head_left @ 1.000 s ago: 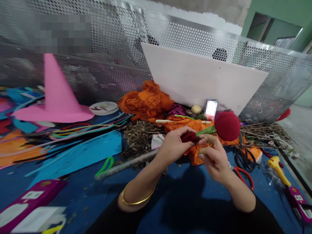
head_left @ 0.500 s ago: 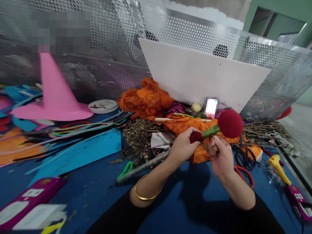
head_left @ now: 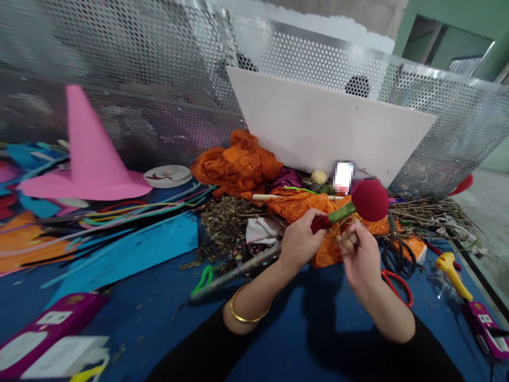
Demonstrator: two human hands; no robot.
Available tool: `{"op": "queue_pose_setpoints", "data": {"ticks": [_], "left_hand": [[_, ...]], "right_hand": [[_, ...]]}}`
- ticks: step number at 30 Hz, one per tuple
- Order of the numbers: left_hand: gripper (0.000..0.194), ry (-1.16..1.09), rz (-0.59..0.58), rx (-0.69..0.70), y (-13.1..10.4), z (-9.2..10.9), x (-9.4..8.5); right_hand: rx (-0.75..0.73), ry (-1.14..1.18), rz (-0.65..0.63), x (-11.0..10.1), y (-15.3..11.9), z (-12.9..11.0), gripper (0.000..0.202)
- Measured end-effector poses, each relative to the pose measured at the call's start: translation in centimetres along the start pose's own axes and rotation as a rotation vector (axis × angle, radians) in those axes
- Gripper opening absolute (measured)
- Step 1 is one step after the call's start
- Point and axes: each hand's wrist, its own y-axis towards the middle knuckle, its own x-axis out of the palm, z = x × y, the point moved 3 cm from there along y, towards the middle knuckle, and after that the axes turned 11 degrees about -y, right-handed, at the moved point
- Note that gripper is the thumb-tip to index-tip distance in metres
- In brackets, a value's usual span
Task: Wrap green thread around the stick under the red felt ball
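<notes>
My left hand (head_left: pixel 304 236) is closed around the dark red lower end of a red cloth piece with a round head (head_left: pixel 370 200). Green winding (head_left: pixel 341 213) covers its narrow neck, and the head points up to the right. Pinched in my right hand (head_left: pixel 361 252), just below the head, is a small tan ball of thread (head_left: pixel 349 240). A loose loop of yellowish thread runs between this ball and the green neck. Orange patterned cloth (head_left: pixel 324 253) lies behind and beneath both hands.
A pink cone hat (head_left: pixel 93 154) stands at the left, beside a ribbon spool (head_left: pixel 167 176). Black scissors (head_left: pixel 397 244), red-handled scissors (head_left: pixel 398 289) and a yellow glue gun (head_left: pixel 455 276) lie right. A grey stick (head_left: pixel 238 273) crosses the blue table. A white board (head_left: pixel 330 122) leans behind.
The red round head has shifted slightly left and down. My right hand has moved a little lower, and a thread loop beside the green neck now shows clearly.
</notes>
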Motion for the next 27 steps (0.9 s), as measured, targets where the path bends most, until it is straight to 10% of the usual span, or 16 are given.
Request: {"op": "queue_pose_setpoints", "data": {"ticks": [9,18,27], "left_hand": [[0.027,0.216,0.085,0.171,-1.2,0.8,0.8],[0.029,0.155,-0.312,0.035,0.1,0.9,-0.2],[0.027,0.033,-0.392,0.017,0.7,0.3,-0.4]], "right_hand": [[0.035,0.055,0.087,-0.4,1.8,1.5,0.044],[-0.1,-0.003,0.132,-0.7,2.5,2.3,0.034],[-0.14,-0.037,0.108,-0.8,2.5,2.6,0.034]]}}
